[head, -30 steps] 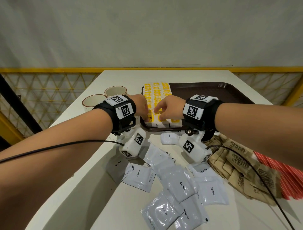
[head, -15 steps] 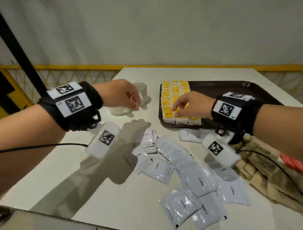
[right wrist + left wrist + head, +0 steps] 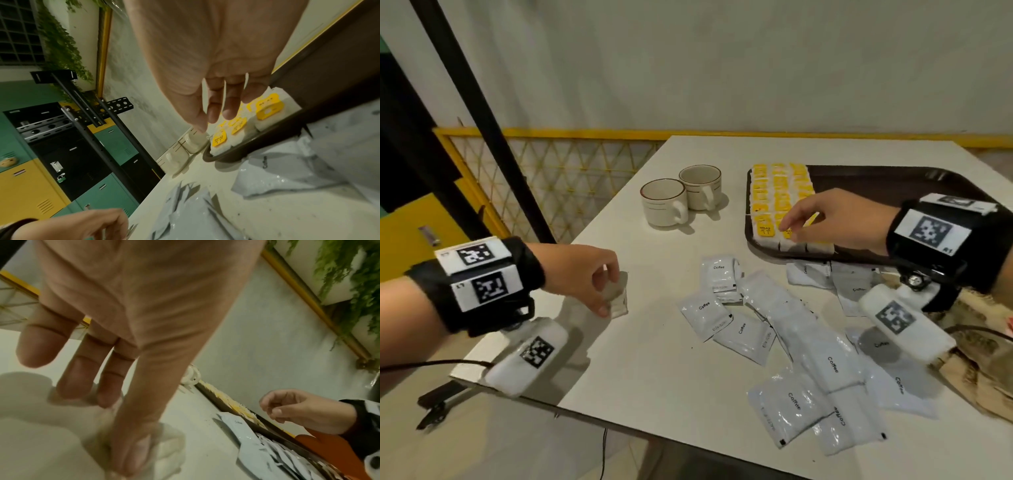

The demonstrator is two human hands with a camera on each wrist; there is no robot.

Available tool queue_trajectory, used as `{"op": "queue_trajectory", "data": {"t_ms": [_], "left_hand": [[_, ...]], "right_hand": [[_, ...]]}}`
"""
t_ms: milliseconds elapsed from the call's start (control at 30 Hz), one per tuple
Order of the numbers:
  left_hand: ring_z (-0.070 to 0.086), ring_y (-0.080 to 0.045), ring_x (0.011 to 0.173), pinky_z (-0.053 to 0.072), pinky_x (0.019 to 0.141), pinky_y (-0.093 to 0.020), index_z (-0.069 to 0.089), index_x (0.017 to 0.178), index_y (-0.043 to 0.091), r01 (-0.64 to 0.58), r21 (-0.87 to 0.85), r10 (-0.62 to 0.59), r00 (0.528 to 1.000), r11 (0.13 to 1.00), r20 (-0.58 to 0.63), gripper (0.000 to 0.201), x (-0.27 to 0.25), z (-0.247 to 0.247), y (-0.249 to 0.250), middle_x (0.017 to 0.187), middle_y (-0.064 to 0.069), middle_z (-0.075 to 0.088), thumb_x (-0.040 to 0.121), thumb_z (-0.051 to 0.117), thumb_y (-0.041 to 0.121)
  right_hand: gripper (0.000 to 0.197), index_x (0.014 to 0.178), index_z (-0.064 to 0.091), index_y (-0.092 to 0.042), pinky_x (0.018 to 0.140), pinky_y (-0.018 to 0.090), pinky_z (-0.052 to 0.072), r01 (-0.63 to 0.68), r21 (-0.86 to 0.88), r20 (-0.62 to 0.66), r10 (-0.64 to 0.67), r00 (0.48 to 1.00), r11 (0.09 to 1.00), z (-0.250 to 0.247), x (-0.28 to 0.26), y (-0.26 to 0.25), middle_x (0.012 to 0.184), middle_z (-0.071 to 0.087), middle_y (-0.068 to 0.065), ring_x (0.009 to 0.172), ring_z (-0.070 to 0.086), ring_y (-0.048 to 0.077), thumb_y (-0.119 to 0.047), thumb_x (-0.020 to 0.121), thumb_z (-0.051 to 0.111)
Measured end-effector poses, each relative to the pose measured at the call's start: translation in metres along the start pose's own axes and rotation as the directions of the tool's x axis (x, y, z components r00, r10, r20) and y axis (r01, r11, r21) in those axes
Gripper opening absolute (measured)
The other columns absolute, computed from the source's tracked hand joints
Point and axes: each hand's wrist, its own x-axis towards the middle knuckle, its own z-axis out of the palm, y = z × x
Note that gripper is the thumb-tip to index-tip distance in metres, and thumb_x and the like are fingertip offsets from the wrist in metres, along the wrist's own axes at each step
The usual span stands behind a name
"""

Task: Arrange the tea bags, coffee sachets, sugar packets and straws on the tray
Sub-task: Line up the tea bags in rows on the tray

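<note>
On the table (image 3: 654, 359), left hand (image 3: 582, 274) half-hides a tea bag (image 3: 617, 294).

Staff break area or canteen corner.
Green and yellow metal lockers (image 3: 26, 183) stand beside a white table (image 3: 654, 370) carrying two cups (image 3: 681, 198).

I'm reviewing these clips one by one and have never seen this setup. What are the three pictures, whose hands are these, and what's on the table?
No machine here: a person wears one camera on the head and one on each wrist, so you get an overview plus two close views along the fingers. The left hand pinches a loose tea bag lying on the white table. The right hand hovers over rows of yellow-tagged tea bags on the dark tray; whether it pinches anything is unclear. Coffee sachets lie scattered, two cups stand nearby, and brown packets lie at the right edge.
</note>
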Motion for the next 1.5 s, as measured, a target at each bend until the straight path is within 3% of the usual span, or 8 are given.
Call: {"op": "queue_trajectory", "data": {"t_ms": [200, 433, 533, 700, 900, 1067, 1200, 1500], "left_hand": [[0.052, -0.003, 0.059, 0.045, 0.055, -0.014, 0.058, 0.082, 0.023, -0.082, -0.045, 0.084, 0.995, 0.996, 0.047, 0.018, 0.019, -0.007, 0.007, 0.085, 0.005, 0.062, 0.078, 0.075, 0.026], [0.061, -0.002, 0.060, 0.051, 0.060, -0.018, 0.059, 0.079, 0.013, -0.226, -0.270, 0.206, 0.973, 0.936, -0.101, 0.012, 0.037, -0.024, 0.036, 0.079, -0.001, 0.067, 0.082, 0.069, 0.008], [0.065, -0.006, 0.066, 0.052, 0.064, -0.021, 0.054, 0.078, 0.011, -0.393, -0.557, 0.292, 0.919, 0.732, -0.265, 0.019, 0.042, -0.042, 0.064, 0.071, 0.001, 0.068, 0.086, 0.060, -0.004], [0.067, -0.016, 0.069, 0.054, 0.059, -0.021, 0.049, 0.079, 0.009, -0.467, -0.879, 0.473, 0.797, 0.091, -0.375, 0.022, 0.054, -0.057, 0.114, 0.074, -0.008, 0.063, 0.078, 0.064, -0.007], [0.071, -0.017, 0.072, 0.058, 0.067, -0.025, 0.052, 0.085, 0.008, -0.367, -0.916, 0.550, 0.738, -0.160, -0.391, 0.044, 0.083, -0.050, 0.151, 0.076, -0.010, 0.068, 0.057, 0.086, 0.004], [0.070, -0.016, 0.077, 0.057, 0.066, -0.022, 0.057, 0.089, 0.011, -0.427, -0.900, 0.451, 0.790, -0.084, -0.417, 0.004, 0.086, -0.052, 0.171, 0.082, -0.006, 0.069, 0.086, 0.056, 0.013], [0.070, -0.019, 0.076, 0.056, 0.062, -0.022, 0.061, 0.098, 0.012, -0.461, -0.887, 0.426, 0.799, -0.018, -0.424, 0.016, 0.085, -0.056, 0.183, 0.087, -0.008, 0.069, 0.083, 0.063, 0.016], [0.070, -0.017, 0.080, 0.056, 0.068, -0.023, 0.057, 0.086, 0.014, -0.463, -0.886, 0.354, 0.823, -0.039, -0.445, 0.013, 0.094, -0.053, 0.181, 0.085, -0.007, 0.070, 0.085, 0.061, 0.002]], "right_hand": [[0.014, 0.098, 0.072, -0.016, 0.060, -0.001, 0.037, 0.019, -0.017, 0.015, -0.019, 1.000, 1.000, -0.005, -0.008, -0.003, 0.096, 0.067, 0.003, 0.071, 0.054, -0.002, -0.011, 0.086, 0.067], [0.016, 0.100, 0.072, -0.012, 0.067, 0.004, 0.043, 0.060, 0.074, -0.005, -0.059, 0.998, 0.995, -0.011, -0.011, -0.007, 0.093, 0.069, 0.001, 0.078, 0.058, 0.003, -0.007, 0.086, 0.067], [0.028, 0.109, 0.068, -0.012, 0.073, 0.008, 0.048, 0.105, 0.099, 0.027, -0.109, 0.994, 0.989, -0.007, -0.010, -0.015, 0.099, 0.070, 0.003, 0.072, 0.059, -0.006, 0.002, 0.085, 0.065], [0.056, 0.127, 0.054, -0.032, 0.080, 0.023, 0.054, 0.220, 0.303, -0.048, -0.216, 0.975, 0.927, -0.002, -0.008, -0.029, 0.115, 0.060, -0.009, 0.075, 0.064, 0.010, 0.001, 0.083, 0.068], [0.020, 0.095, 0.066, -0.013, 0.070, 0.027, 0.054, 0.213, 0.388, -0.177, -0.155, 0.972, 0.897, -0.016, -0.005, -0.021, 0.091, 0.066, -0.003, 0.071, 0.060, 0.015, 0.000, 0.081, 0.070], [0.016, 0.079, 0.064, -0.019, 0.055, 0.021, 0.045, 0.129, 0.300, -0.206, -0.068, 0.976, 0.945, -0.028, 0.003, -0.003, 0.072, 0.059, 0.000, 0.063, 0.053, 0.010, -0.006, 0.080, 0.074], [0.017, 0.088, 0.066, -0.011, 0.060, 0.013, 0.046, 0.096, 0.320, -0.220, -0.024, 0.975, 0.942, -0.033, 0.010, 0.001, 0.067, 0.062, -0.001, 0.059, 0.057, 0.005, -0.005, 0.076, 0.077], [0.013, 0.082, 0.061, -0.012, 0.069, 0.032, 0.055, -0.009, 0.519, -0.206, 0.135, 0.969, 0.855, -0.037, 0.015, 0.006, 0.074, 0.063, 0.003, 0.064, 0.060, 0.012, -0.003, 0.082, 0.071]]}}
